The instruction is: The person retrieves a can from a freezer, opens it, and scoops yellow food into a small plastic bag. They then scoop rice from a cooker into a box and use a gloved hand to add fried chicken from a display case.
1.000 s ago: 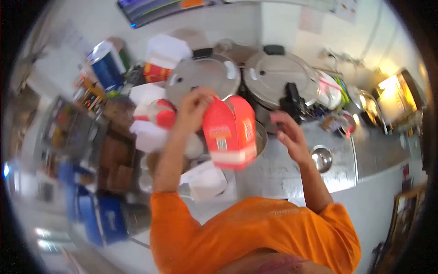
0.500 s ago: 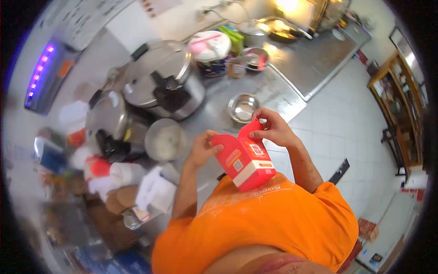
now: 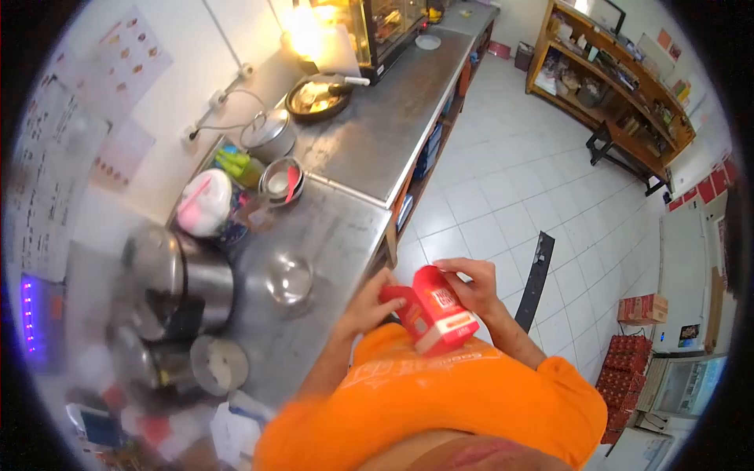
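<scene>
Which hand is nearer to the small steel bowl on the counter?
Left. The left hand holds the red carton just right of the steel bowl; the right hand is beyond the carton.

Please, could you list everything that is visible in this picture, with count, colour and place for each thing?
red carton: one, red with a white band, held in front of the chest by both hands
small steel bowl: one, silver, on the counter near the left hand
steel counter: one, grey metal, running along the wall
large steel pots: two or more, silver with black handles, blurred, left on the counter
lidded pot: one, silver, by the wall
frying pan: one, dark, further along the counter
wooden shelf: one, brown, across the tiled floor
orange shirt: one, on the person
left hand: one, on the carton's left side
right hand: one, on the carton's top flap
</scene>
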Tool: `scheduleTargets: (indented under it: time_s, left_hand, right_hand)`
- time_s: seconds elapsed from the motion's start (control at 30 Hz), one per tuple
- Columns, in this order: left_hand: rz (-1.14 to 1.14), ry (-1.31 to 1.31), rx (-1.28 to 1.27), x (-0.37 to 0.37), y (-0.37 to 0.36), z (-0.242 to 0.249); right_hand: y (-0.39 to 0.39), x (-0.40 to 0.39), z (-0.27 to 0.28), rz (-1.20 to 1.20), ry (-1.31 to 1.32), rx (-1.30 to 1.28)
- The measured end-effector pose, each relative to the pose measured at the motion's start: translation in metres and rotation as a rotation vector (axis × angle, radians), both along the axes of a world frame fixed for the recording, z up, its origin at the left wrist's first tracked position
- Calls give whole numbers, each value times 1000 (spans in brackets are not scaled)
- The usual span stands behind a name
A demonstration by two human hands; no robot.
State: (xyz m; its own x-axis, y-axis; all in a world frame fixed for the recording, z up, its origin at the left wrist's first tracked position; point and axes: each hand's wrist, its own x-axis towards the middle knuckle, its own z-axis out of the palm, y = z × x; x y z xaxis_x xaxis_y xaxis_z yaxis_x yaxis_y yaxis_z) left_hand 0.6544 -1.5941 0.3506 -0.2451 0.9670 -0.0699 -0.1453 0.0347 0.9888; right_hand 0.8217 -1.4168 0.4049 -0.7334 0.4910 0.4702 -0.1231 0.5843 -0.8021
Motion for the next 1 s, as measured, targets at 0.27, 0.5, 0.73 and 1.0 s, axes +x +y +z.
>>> scheduleTargets:
  time_s: [0.27, 0.5, 0.73, 1.0]
  left_hand:
    - [-439, 118, 92, -3, 120, 65]
    - [-307, -671, 67, -54, 237, 34]
    - [-565, -346, 19, -127, 350, 51]
    - [-547, 532, 431, -164, 475, 110]
  right_hand:
    - [122, 17, -5, 51, -105, -789]
    - [209, -24, 15, 25, -73, -97]
    - [290, -62, 36, 203, -103, -341]
    - [411, -121, 73, 373, -414, -140]
